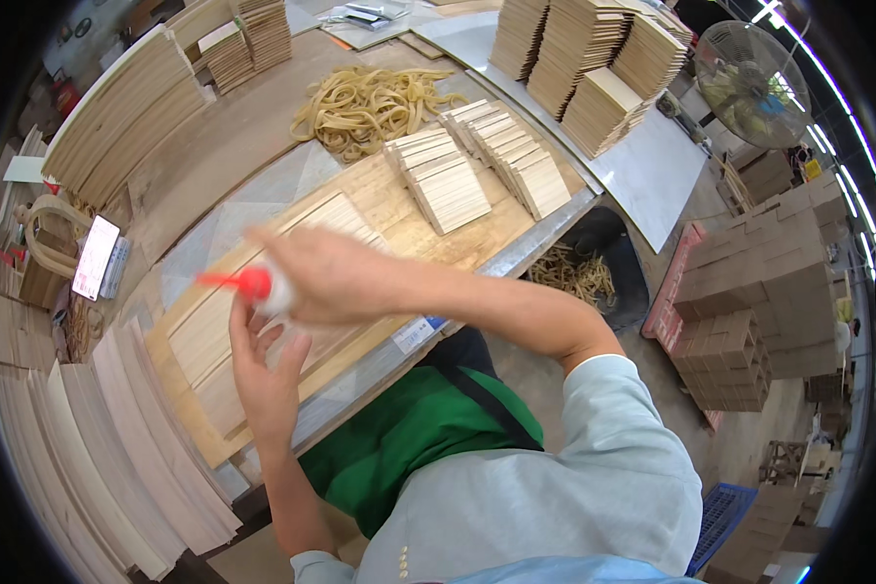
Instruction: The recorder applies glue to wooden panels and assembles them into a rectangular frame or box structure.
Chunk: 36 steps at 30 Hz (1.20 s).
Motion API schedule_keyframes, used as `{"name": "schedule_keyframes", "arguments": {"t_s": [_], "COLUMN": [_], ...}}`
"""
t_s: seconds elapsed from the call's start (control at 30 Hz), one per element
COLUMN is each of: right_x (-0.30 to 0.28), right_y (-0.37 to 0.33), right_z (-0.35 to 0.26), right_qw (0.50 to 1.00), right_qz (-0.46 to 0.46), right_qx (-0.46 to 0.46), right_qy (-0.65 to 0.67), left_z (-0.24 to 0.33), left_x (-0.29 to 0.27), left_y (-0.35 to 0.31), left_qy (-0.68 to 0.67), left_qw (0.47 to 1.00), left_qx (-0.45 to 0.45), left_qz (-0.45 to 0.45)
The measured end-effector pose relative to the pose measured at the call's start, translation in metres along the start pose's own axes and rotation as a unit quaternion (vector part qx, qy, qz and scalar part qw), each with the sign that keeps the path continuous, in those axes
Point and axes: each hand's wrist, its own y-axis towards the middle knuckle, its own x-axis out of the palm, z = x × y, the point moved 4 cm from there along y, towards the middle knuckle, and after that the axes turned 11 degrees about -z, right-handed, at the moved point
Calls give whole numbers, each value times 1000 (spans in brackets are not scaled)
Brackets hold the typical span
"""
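My right hand point(326, 275), blurred by motion, is wrapped round a white squeeze bottle point(280, 295) with a red cap and a thin red nozzle point(222, 279) pointing left. Just below the cap is my left hand point(266, 375), its thumb apart from its raised fingers and nothing seen in its grasp. Whether its fingertips touch the bottle I cannot tell. Beneath both hands lies a pale slatted wooden panel point(202, 341), partly hidden by them, on a larger wooden board point(180, 389).
Two rows of stacked wooden slats point(448, 190) sit at the board's right end. Behind them is a heap of tan bands point(370, 107). Tall wood stacks point(574, 58) stand far right, more boards point(97, 467) at left. A black bin point(618, 268) sits beside the table.
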Motion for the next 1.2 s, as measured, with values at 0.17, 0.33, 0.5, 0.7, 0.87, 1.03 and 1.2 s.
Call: {"name": "schedule_keyframes", "arguments": {"t_s": [0.17, 0.33, 0.5, 0.7, 0.87, 1.03, 1.2], "right_x": [22, 50, 83, 79, 48, 81, 111], "right_y": [-2, -23, -28, 12, 73, 132, 168], "right_z": [-22, 12, 19, 28, 22, 10, 5], "right_qw": [996, 897, 698, 649, 719, 758, 793], "right_qz": [-56, -31, 140, 144, 97, 33, 3], "right_qx": [-63, 103, 37, 16, -22, -27, -13], "right_qy": [-2, 428, 701, 747, 688, 651, 609], "left_z": [-32, -77, -47, -89, -85, -109, -113], "left_x": [-9, -22, 18, -18, -105, -121, -121], "left_y": [4, 1, 19, 14, -41, -49, -48], "left_qy": [-93, -279, -470, -202, 447, 442, 413], "left_qw": [994, 951, 870, 974, 891, 889, 906], "left_qx": [-3, 45, 79, 71, -52, -89, -58], "left_qz": [52, 129, 125, 75, -55, -84, -74]}}
